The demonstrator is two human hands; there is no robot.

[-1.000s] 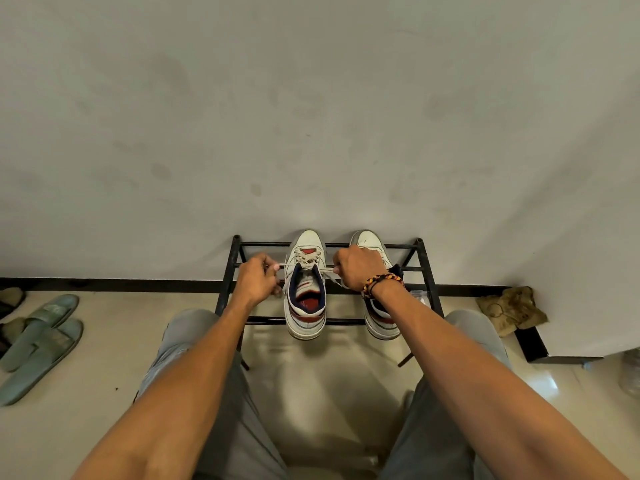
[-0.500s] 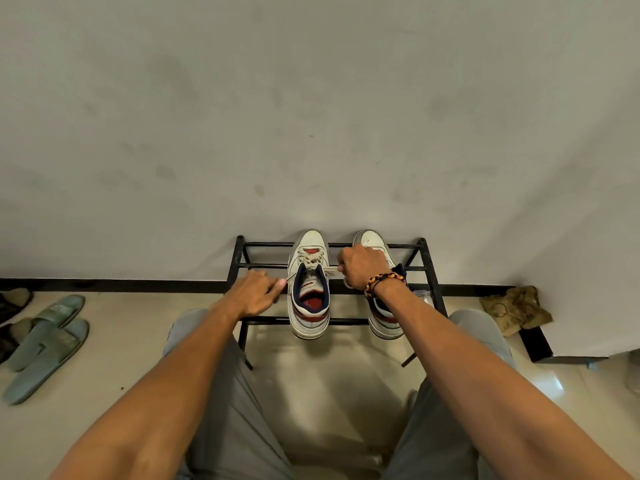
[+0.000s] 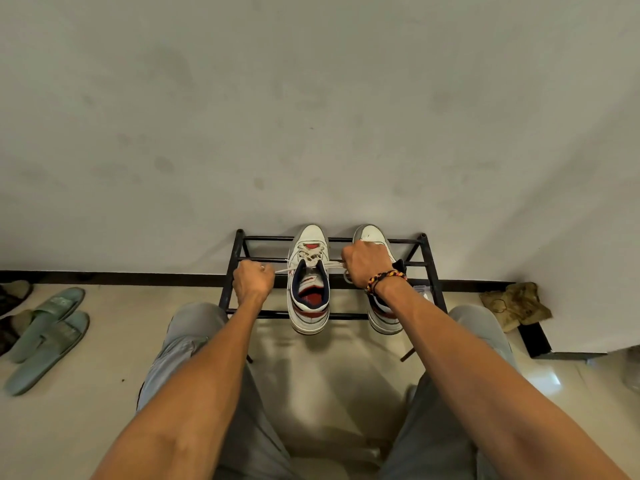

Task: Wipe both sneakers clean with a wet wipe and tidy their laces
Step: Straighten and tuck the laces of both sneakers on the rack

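Two white sneakers with red and navy trim stand toes to the wall on a black metal shoe rack (image 3: pixel 232 271). The left sneaker (image 3: pixel 309 299) is in full view, its white laces (image 3: pixel 313 252) stretched out sideways. My left hand (image 3: pixel 253 280) grips one lace end to the left of that shoe. My right hand (image 3: pixel 366 263), with a beaded bracelet at the wrist, grips the other lace end on the right and covers much of the right sneaker (image 3: pixel 382 315). No wet wipe is in view.
A pale wall rises right behind the rack. Green slides (image 3: pixel 46 336) lie on the floor at the left, beside dark footwear at the frame edge. A crumpled tan cloth (image 3: pixel 516 304) sits at the right by a black base. My knees flank the glossy floor below the rack.
My left hand, lower and looser half a second ago, has risen and closed on the lace end. Both hands now pull the left sneaker's laces out sideways.
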